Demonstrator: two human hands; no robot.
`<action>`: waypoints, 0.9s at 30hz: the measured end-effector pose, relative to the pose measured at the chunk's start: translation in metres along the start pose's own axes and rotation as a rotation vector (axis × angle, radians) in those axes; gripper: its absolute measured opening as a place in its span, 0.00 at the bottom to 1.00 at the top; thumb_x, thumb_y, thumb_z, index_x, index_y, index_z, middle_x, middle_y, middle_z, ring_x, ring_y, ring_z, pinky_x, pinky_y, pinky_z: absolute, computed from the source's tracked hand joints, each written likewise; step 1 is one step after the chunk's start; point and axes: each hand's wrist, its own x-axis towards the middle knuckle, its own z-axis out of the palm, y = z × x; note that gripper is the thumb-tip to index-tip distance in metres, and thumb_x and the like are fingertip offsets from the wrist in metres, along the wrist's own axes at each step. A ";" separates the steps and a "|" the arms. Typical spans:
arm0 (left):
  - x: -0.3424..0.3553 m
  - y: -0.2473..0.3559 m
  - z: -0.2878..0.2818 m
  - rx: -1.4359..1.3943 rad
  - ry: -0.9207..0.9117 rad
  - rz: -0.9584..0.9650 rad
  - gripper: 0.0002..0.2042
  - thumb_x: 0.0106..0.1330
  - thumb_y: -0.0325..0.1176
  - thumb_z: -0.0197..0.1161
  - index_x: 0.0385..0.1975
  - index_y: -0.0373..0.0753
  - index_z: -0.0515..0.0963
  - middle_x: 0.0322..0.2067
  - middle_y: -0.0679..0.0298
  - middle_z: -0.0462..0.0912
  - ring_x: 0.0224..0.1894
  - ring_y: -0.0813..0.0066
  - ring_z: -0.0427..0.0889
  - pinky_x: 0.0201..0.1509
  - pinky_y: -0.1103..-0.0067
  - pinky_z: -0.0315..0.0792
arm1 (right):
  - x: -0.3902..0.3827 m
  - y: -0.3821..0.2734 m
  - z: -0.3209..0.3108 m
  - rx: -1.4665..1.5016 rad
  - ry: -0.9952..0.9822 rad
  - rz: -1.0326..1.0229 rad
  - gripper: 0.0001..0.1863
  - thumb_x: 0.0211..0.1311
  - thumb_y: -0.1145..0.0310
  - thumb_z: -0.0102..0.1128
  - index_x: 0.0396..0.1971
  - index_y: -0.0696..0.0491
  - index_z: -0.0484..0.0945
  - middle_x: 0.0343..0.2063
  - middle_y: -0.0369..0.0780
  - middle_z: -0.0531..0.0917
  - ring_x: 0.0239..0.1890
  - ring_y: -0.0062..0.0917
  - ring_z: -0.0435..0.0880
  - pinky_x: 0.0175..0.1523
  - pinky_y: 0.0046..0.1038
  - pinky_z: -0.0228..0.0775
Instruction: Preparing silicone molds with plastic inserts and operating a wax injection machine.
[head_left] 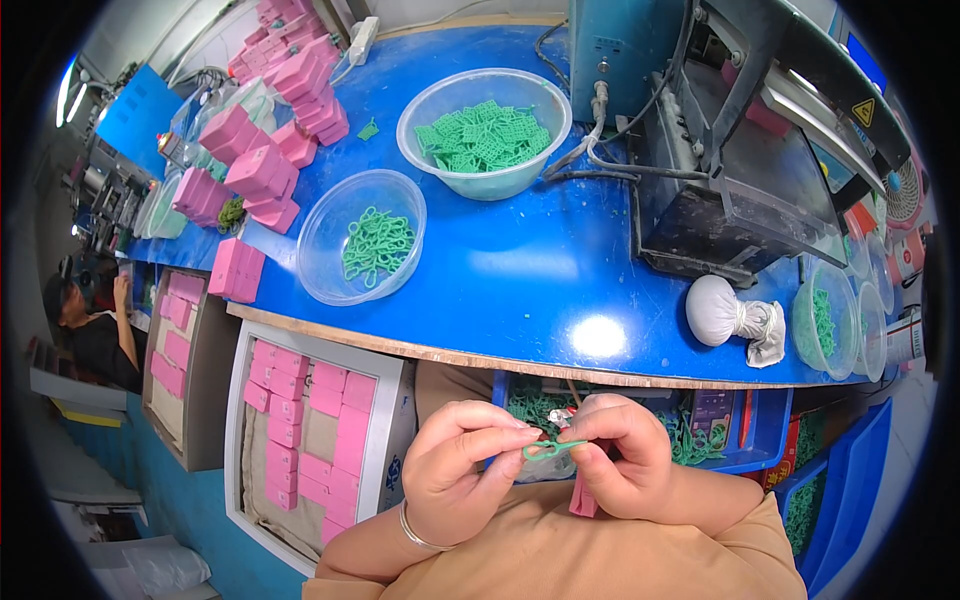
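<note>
Close in front of my body, my left hand (462, 465) pinches one end of a small green looped piece (547, 450), which looks like wax or plastic. Thumb and forefinger of my right hand (625, 455) close on its other end. A pink piece (583, 497) shows below my right fingers; whether they hold it is unclear. Just behind my fingertips is a small silvery and red thing (561, 416), too small to name. Beneath both hands sits a blue tray (765, 440) of green pieces. Similar green loops (378, 245) lie in a clear bowl (318, 262) on the table.
A larger bowl (412, 130) of green grid-like pieces stands on the blue table (480, 320). Pink blocks (265, 175) are stacked at left, more in a white-framed drawer (375, 455). At right are a dark machine (700, 215), a white cloth bundle (712, 310) and bowls. Far left, a person (105, 335) sits.
</note>
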 end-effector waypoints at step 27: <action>0.012 -0.002 -0.010 -0.043 0.037 0.004 0.07 0.50 0.16 0.56 0.30 0.32 0.73 0.31 0.58 0.74 0.34 0.71 0.75 0.39 0.79 0.70 | 0.001 -0.004 0.002 0.010 0.001 0.175 0.07 0.54 0.77 0.55 0.34 0.57 0.73 0.21 0.38 0.77 0.20 0.23 0.72 0.25 0.22 0.62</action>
